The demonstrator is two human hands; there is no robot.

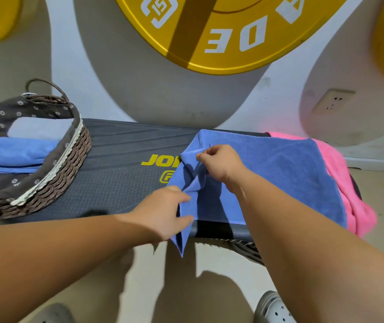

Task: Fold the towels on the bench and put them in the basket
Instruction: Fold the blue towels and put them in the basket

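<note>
Gripping the left edge of a blue towel, both hands are pinched shut on the soft terry cloth: the left hand clamps the near corner, which hangs in a pointed fold over the near edge of the bench, and the right hand nips the stitched hem farther back. The towel lies spread over the right half of the bench, a dark grey pad with ribbed grooves and a dotted grain. Under its right side a fluffy pink towel sits bunched. On the bench's left end stands a woven brown wicker basket with a looped handle and a dark flowered liner trimmed in pale lace; inside lie folded towels, two blue and a pale grey one behind them.
</note>
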